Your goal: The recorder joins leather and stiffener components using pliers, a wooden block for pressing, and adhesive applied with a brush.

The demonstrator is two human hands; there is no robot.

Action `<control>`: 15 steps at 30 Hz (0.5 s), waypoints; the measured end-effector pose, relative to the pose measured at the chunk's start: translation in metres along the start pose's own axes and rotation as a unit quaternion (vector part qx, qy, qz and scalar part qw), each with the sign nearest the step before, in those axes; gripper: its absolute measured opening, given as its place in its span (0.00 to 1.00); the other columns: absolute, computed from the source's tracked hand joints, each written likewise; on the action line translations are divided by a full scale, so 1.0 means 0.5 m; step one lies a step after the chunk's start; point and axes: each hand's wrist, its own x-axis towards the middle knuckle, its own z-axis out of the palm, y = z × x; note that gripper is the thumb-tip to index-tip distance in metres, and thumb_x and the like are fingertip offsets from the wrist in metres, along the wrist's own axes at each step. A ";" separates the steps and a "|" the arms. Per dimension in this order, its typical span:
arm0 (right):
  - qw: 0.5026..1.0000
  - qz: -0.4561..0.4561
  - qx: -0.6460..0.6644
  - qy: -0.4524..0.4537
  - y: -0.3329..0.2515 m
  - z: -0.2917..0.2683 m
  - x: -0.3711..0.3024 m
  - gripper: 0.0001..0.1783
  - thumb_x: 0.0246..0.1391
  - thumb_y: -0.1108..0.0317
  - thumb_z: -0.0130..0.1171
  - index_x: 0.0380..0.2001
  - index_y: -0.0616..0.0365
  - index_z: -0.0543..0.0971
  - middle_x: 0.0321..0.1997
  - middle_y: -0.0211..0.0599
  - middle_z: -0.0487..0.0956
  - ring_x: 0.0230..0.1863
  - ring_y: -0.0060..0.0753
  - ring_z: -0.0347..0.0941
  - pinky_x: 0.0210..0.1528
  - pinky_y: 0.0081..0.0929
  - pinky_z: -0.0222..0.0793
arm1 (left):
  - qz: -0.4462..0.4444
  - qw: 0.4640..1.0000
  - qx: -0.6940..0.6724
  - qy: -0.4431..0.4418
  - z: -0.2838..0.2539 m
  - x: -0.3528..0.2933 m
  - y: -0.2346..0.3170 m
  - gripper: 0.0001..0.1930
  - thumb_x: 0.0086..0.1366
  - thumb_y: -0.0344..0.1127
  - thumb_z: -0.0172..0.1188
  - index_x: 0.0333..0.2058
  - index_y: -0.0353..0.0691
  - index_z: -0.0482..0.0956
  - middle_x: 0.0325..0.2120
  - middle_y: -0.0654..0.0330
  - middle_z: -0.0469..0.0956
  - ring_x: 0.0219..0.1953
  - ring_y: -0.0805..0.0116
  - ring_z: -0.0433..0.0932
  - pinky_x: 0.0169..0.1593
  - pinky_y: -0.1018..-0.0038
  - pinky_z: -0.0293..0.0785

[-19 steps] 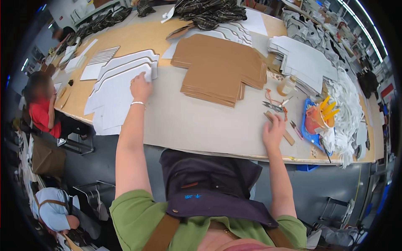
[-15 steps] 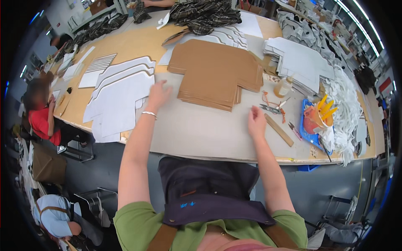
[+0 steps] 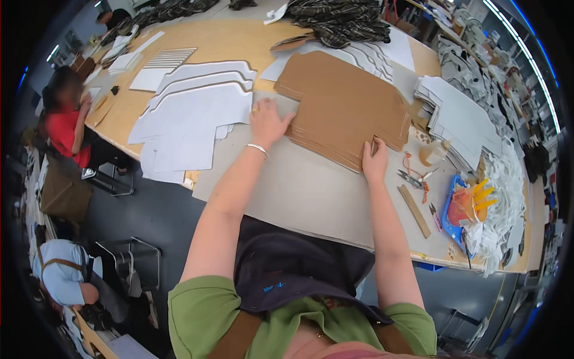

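Observation:
A stack of flat brown cut panels (image 3: 344, 105), with stepped corners, lies on a grey board (image 3: 269, 194) in the middle of the table. My left hand (image 3: 270, 121) is at the stack's left edge, fingers stretched out and thumb toward the brown edge. At the near right corner, my right hand (image 3: 375, 160) has its fingers and thumb closed on the stack's edge. Whether it grips one panel or several cannot be made out. Layered white panels (image 3: 191, 110) with dark-lined edges lie to the left of my left hand.
Right of the board are small snips (image 3: 411, 178), a wooden strip (image 3: 414, 211), a glue bottle (image 3: 434, 152) and a blue tray (image 3: 452, 209) with a tub of yellow-handled tools. White pieces (image 3: 460, 116) and dark checked fabric (image 3: 341, 18) lie farther back. A person in red (image 3: 67, 128) sits at left.
Both hands have come to the brown stack: the left moved right to its left edge, the right moved up to its near right corner. The view has shifted and turned slightly.

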 end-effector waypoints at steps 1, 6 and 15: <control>1.000 -0.023 -0.015 -0.001 0.012 0.000 -0.016 0.19 0.52 0.66 0.55 0.46 0.63 0.68 0.46 0.53 0.70 0.47 0.52 0.67 0.49 0.38 0.63 | 0.018 0.981 0.103 0.163 -0.005 0.000 -0.031 0.26 0.55 0.46 0.58 0.47 0.33 0.70 0.41 0.48 0.75 0.41 0.46 0.74 0.49 0.58 0.68; 0.998 0.045 0.025 -0.044 -0.071 -0.010 -0.111 0.21 0.52 0.67 0.55 0.48 0.62 0.66 0.53 0.56 0.60 0.51 0.53 0.62 0.53 0.38 0.60 | -0.126 0.973 0.187 0.049 -0.043 0.015 -0.141 0.21 0.53 0.39 0.57 0.44 0.35 0.69 0.43 0.50 0.74 0.42 0.48 0.75 0.45 0.59 0.71; 0.999 -0.030 0.001 0.034 -0.073 -0.001 -0.139 0.18 0.49 0.71 0.56 0.45 0.61 0.68 0.57 0.56 0.54 0.56 0.52 0.55 0.58 0.40 0.55 | -0.255 0.965 0.050 0.043 -0.141 0.021 -0.202 0.08 0.59 0.35 0.50 0.33 0.40 0.75 0.34 0.49 0.79 0.38 0.49 0.77 0.40 0.60 0.73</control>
